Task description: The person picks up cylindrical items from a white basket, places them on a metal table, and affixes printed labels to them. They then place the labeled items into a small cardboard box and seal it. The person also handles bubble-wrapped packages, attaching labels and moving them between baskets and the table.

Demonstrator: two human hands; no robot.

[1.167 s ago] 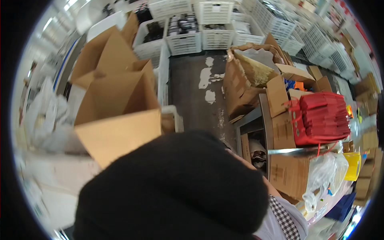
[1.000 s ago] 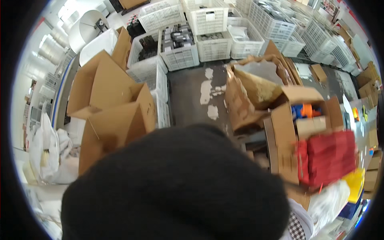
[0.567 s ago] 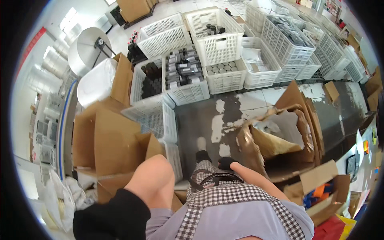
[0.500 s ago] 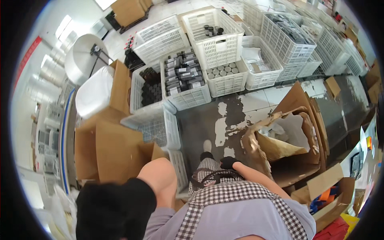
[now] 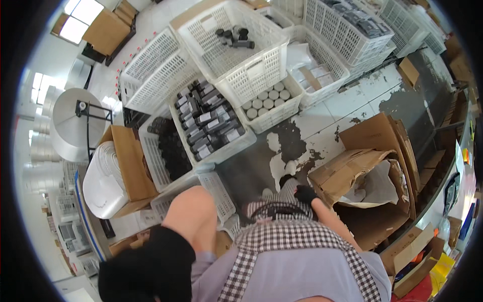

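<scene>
White plastic crates fill the upper floor, one holding dark bottles, another round white caps, another black bottles. Person stands looking down; checked apron fills the lower middle. Right hand in a black glove hangs low at the side, just beside the flap of an open cardboard box with white plastic lining inside; fingers look loosely curled, holding nothing that shows, touching or not cannot tell. Left hand not seen: only a bare left forearm with black sleeve, raised over the edge of a white crate, so its fingers cannot be told. Cardboard box with white roll sits at left.
</scene>
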